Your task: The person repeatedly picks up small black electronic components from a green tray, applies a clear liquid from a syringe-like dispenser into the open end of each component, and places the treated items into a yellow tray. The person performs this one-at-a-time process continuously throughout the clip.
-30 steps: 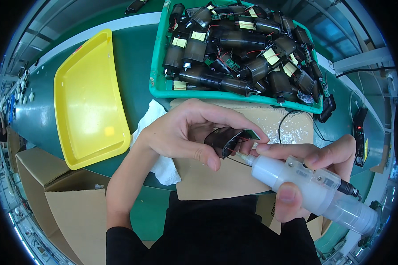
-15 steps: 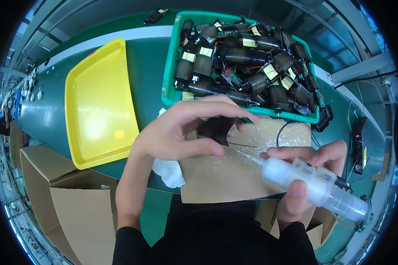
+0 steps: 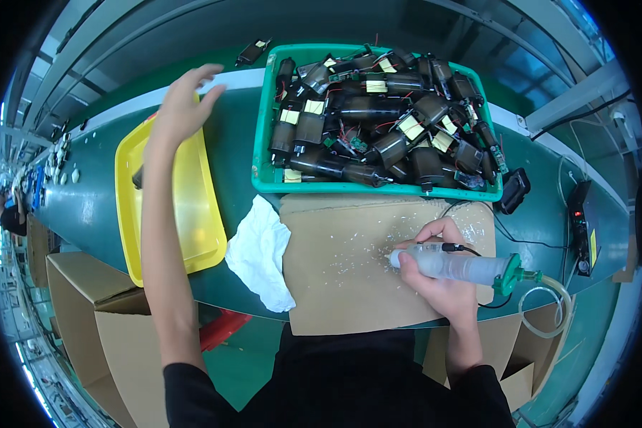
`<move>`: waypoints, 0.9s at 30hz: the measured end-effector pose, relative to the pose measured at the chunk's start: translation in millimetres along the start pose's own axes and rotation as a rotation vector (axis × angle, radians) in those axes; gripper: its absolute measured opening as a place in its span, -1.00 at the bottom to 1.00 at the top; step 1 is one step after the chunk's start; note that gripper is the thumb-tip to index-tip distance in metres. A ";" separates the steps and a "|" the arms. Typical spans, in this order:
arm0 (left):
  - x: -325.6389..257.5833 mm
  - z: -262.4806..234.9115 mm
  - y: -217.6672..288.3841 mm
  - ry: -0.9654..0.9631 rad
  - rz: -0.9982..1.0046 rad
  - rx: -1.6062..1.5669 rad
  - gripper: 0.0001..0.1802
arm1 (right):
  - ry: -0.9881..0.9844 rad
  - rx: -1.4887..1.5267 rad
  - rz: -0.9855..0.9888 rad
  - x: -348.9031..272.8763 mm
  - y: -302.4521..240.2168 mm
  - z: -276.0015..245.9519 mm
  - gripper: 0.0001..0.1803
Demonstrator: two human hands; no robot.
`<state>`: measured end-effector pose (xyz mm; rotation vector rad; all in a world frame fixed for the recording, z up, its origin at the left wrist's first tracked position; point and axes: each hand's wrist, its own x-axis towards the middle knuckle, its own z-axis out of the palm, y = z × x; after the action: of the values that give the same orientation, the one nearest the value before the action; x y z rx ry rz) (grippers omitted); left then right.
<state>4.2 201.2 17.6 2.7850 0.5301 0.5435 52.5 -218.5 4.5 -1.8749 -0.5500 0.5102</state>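
Note:
My left hand (image 3: 183, 110) is held over the far end of the yellow tray (image 3: 208, 258), fingers apart and nothing in them. Under my left forearm, a dark part (image 3: 137, 177) lies in that tray, mostly hidden by the arm. My right hand (image 3: 446, 285) grips a glue dispensing syringe (image 3: 471, 267) of cloudy plastic above the cardboard sheet (image 3: 357, 307). A green cap closes the syringe's back end, and a clear tube (image 3: 562, 294) runs from it. Its white front end points left; the thin needle cannot be made out.
A green bin (image 3: 378, 188) full of dark cylindrical housings with wires stands behind the cardboard. A crumpled white cloth (image 3: 258, 250) lies left of the sheet, which carries white crumbs. At right stands a black control box (image 3: 582, 228). Open cartons (image 3: 132, 357) sit below the table's left edge.
My left hand has let go of the dark housing and swung left over the yellow tray, where a dark part now lies. The syringe in my right hand has turned more level and moved slightly.

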 end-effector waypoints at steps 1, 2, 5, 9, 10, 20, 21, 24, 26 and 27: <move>28.2 23.1 -14.0 0.003 0.056 0.051 -0.54 | -0.005 -0.003 -0.009 -0.8 -1.4 -0.6 -0.66; 54.4 45.0 -23.9 -0.006 0.049 0.126 -0.50 | -0.009 -0.003 -0.018 -2.6 -0.2 -0.9 -0.66; 109.7 97.3 -25.4 -0.106 -0.070 0.189 -0.43 | 0.011 -0.094 -0.028 -8.7 -4.3 -7.0 -0.66; 122.8 122.9 -37.5 0.030 -0.034 0.276 -0.39 | 0.004 -0.132 -0.023 -16.6 -2.6 -11.4 -0.66; 121.3 119.1 -38.4 0.072 -0.062 0.242 -0.39 | -0.014 -0.123 -0.015 -15.7 -1.9 -12.0 -0.66; -25.9 2.2 112.1 -0.082 -0.263 -1.451 -0.60 | 0.066 0.095 -0.236 7.2 -33.2 -11.2 -0.63; -38.6 2.7 127.2 -0.154 -0.263 -1.598 -0.57 | 0.094 0.153 -0.314 11.4 -39.9 -11.6 -0.61; -52.8 21.5 159.9 -0.473 -0.128 -2.015 -0.39 | 0.217 0.228 -0.494 18.7 -63.6 -10.8 -0.54; -59.6 34.2 177.3 -0.592 -0.061 -2.029 -0.38 | 0.305 0.227 -0.495 18.1 -76.3 -8.0 -0.48; -63.0 38.8 182.2 -0.670 -0.066 -2.073 -0.37 | 0.325 0.243 -0.491 18.2 -80.3 -5.7 -0.46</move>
<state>20.3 5.3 20.0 0.7845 -0.1688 -0.0495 59.6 -185.7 79.8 -1.4806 -0.6672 -0.0526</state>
